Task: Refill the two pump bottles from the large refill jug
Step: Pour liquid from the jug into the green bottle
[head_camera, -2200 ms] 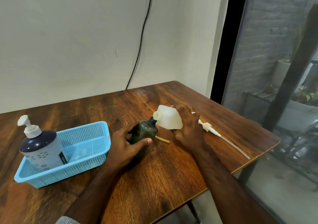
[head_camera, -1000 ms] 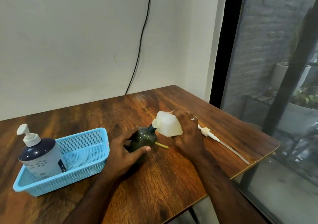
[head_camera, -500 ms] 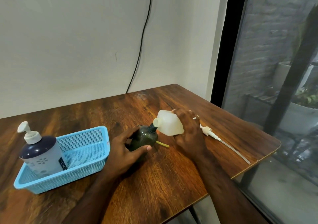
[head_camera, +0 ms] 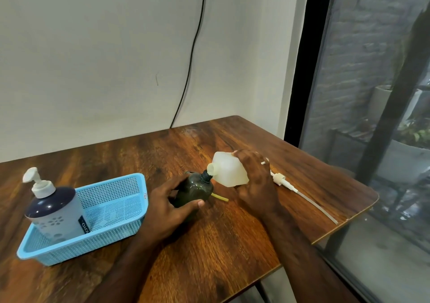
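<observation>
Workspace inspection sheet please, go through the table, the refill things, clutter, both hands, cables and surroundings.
Surface: wooden table, dark grain.
Job's things: white refill jug tipped, spout at the neck of the dark green bottle; removed pump with tube lying on the table; second pump bottle standing in the blue basket.
Clutter: short yellow piece beside the green bottle.
Hands: left hand grips the green bottle; right hand holds the jug.
Cables: black cable down the wall.
Surroundings: window, potted plants outside.

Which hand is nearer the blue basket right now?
Left. The left hand grips the dark green bottle just beside the blue basket; the right hand holds the refill jug farther away, beyond the bottle.
</observation>
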### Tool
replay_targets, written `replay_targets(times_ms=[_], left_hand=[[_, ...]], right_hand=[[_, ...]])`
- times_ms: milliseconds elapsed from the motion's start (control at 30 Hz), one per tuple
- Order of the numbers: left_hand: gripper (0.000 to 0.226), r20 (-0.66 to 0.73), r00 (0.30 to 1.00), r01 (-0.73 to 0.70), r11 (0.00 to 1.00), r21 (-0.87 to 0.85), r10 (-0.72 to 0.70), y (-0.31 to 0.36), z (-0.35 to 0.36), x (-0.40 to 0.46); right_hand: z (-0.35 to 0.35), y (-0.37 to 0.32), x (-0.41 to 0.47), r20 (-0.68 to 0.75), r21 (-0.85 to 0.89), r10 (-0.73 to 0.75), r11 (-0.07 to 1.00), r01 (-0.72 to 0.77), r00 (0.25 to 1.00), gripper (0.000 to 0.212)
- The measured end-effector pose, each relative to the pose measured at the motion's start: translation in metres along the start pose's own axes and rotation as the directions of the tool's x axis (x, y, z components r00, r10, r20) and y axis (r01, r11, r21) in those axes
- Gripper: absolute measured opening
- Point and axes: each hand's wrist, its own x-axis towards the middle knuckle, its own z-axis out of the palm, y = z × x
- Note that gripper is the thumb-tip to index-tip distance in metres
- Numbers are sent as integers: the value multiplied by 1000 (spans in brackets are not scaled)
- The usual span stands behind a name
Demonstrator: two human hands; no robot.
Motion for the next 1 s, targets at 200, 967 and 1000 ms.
replay_targets(times_ms=[200,967,1000], left_hand=[[62,-1,1000,0,1000,-10,0,5,0,-2],[62,-12,999,38,999,-26,-39,0,2,-3],[61,-10,999,38,999,-29,-39,-1,2,-3]], right_hand=[[-6,-5,-2,-18,-2,-17,1000,17,1000,78],[-7,-4,-4,-14,-4,-23,1000,23,1000,77],[-6,-3,-4,-9,-6,-21,1000,21,1000,76]])
